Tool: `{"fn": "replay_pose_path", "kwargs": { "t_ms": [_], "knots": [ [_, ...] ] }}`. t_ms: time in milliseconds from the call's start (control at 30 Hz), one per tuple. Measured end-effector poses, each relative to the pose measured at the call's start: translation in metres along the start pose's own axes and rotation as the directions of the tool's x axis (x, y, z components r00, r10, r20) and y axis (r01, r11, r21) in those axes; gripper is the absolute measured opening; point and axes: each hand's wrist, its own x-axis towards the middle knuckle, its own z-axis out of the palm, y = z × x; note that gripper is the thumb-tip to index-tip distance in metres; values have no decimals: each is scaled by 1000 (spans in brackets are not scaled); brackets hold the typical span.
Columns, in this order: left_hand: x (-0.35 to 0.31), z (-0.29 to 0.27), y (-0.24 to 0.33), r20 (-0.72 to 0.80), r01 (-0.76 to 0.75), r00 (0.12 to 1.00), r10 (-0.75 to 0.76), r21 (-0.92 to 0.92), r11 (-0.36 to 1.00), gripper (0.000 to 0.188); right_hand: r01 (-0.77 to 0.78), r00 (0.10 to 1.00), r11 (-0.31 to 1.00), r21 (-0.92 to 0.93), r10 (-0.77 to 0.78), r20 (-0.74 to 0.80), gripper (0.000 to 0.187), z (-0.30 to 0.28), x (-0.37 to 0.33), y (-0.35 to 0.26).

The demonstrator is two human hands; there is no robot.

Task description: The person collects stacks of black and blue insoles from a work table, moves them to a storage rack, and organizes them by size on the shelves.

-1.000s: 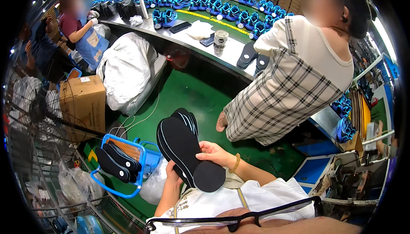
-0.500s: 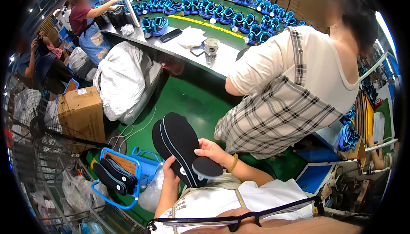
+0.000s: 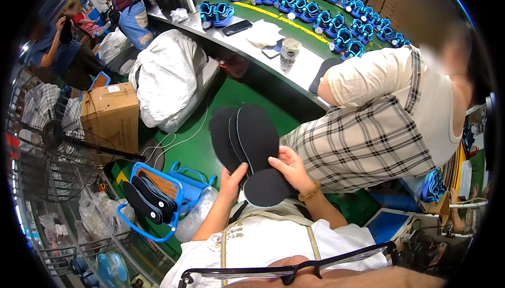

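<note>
In front of my body I hold several black insoles (image 3: 258, 138) with grey-blue edges, fanned out so that their rounded toe ends point away from me. My left hand (image 3: 232, 182) grips them at the left side, thumb on top. On the other side my right hand (image 3: 293, 168) is closed on the insoles, its thumb pressing where one insole's rounded end (image 3: 267, 188) bends towards me. Most of my fingers are hidden beneath. More black insoles (image 3: 150, 199) with round white stickers lie on a blue-framed stool (image 3: 176, 209) to my left.
A co-worker in a plaid apron (image 3: 363, 140) stands close at the front right, beside a long table (image 3: 310, 72). Rows of blue shoes (image 3: 300, 6) stand beyond it. At left are a fan (image 3: 52, 133), a cardboard box (image 3: 110, 119) and a white-covered pile (image 3: 168, 75).
The insoles have turned more upright and spread apart, and the white stickers on their heels no longer show. My left thumb now lies over them. The whole view has shifted.
</note>
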Motion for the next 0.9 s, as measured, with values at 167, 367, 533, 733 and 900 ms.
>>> {"fn": "replay_pose_path", "kwargs": {
  "t_ms": [167, 367, 533, 733, 900],
  "knots": [
    [-13, -5, 24, 84, -86, 994, 73, 171, 981, 48, -8, 1000, 1000, -16, 8, 23, 27, 12, -17, -3],
    [-29, -29, 13, 166, -223, 971, 175, 348, 911, 60, -82, 994, 996, 29, 84, -76, 24, 32, -45, 6],
    [-10, -55, 15, 154, -26, 988, -1, 168, 985, 52, -39, 977, 999, -17, 34, -210, 20, 49, -42, 27],
    [7, -73, -7, -98, 429, 884, -457, -219, 877, 35, -29, 888, 965, -262, -96, -450, 15, 27, -104, -13],
    [21, -99, -23, -222, 397, 879, -423, -153, 905, 30, 191, 607, 962, -197, -273, -746, 14, -47, -196, -19]
  ]
}}
